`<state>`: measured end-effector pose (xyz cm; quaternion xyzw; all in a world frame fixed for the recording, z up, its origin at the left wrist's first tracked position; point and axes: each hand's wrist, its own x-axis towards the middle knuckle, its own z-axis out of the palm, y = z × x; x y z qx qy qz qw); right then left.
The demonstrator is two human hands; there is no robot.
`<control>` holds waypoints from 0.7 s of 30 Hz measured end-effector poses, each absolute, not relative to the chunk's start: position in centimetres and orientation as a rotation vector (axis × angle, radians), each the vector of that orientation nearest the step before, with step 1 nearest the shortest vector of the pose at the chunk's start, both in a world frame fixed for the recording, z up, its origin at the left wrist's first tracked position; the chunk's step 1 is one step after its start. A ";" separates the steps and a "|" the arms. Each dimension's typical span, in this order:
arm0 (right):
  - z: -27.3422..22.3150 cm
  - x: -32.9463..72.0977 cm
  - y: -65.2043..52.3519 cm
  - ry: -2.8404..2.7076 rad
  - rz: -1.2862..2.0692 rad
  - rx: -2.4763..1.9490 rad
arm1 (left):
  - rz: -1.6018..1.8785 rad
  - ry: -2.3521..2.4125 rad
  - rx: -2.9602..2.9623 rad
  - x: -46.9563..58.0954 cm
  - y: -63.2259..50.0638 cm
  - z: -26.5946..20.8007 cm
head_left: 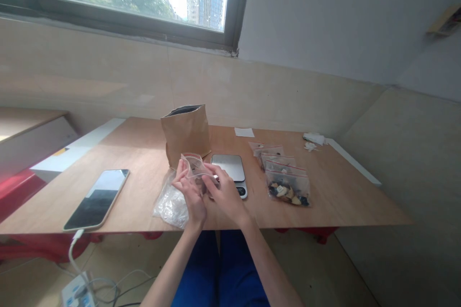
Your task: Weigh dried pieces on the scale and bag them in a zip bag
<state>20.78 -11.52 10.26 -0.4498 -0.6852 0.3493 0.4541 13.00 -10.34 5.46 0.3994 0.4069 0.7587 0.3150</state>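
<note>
Both hands hold a small clear zip bag point(195, 165) with a red line along its top, its mouth parted. My left hand point(190, 195) grips it from the left, and my right hand point(225, 192) pinches its right side. Some dark contents show low in the bag, mostly hidden by my fingers. Just behind my right hand lies a kitchen scale point(228, 168) with a steel plate and a small display. A clear plastic bag point(171, 204) lies crumpled under my left hand. Behind the hands stands an open brown paper pouch point(187, 133).
Several filled zip bags lie to the right, the nearest zip bag point(288, 189) holding dark and pale pieces. A phone point(97, 199) with a charging cable point(74, 244) is at left. White paper point(244, 132) and crumpled tissue point(314, 139) lie at the back.
</note>
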 end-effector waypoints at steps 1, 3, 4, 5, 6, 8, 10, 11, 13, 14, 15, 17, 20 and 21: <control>10.0 21.3 -11.7 -1.643 0.879 -1.097 | 2.000 1.059 1.004 13.1 -10.6 5.4; 9.5 22.5 -12.0 -1.532 0.905 -1.073 | 1.984 1.092 0.944 13.0 -10.9 5.3; 9.1 23.2 -12.2 -1.468 0.916 -1.072 | 1.974 1.146 0.958 12.8 -11.0 5.2; 8.8 23.8 -12.4 -1.405 0.928 -1.079 | 1.973 1.207 0.973 12.6 -11.1 5.1; 8.4 24.5 -12.6 -1.345 0.942 -1.092 | 1.974 1.257 0.985 12.3 -11.1 5.0; 7.5 25.6 -13.0 -1.251 0.967 -1.118 | 1.926 1.286 0.989 11.8 -10.9 4.6; 6.7 26.4 -13.4 -1.221 0.980 -1.137 | 1.769 1.217 1.003 11.5 -10.8 4.2; 6.3 26.7 -13.6 -1.237 0.989 -1.148 | 1.680 1.163 1.022 11.4 -10.7 4.0; 5.7 27.2 -13.9 -1.308 0.997 -1.182 | 1.543 1.068 1.076 11.4 -10.8 3.7; 5.5 27.5 -14.0 -1.354 0.985 -1.203 | 1.503 1.038 1.105 11.5 -10.9 3.6; 5.5 27.8 -14.1 -1.397 0.955 -1.223 | 1.478 1.023 1.128 11.5 -11.0 3.4; 5.7 28.4 -14.1 -1.477 0.848 -1.249 | 1.461 1.034 1.156 11.6 -11.2 3.2; 6.4 29.3 -14.0 -1.576 0.678 -1.250 | 1.470 1.069 1.161 11.7 -11.3 2.8; 6.6 29.4 -14.0 -1.596 0.646 -1.246 | 1.467 1.063 1.157 11.7 -11.4 2.6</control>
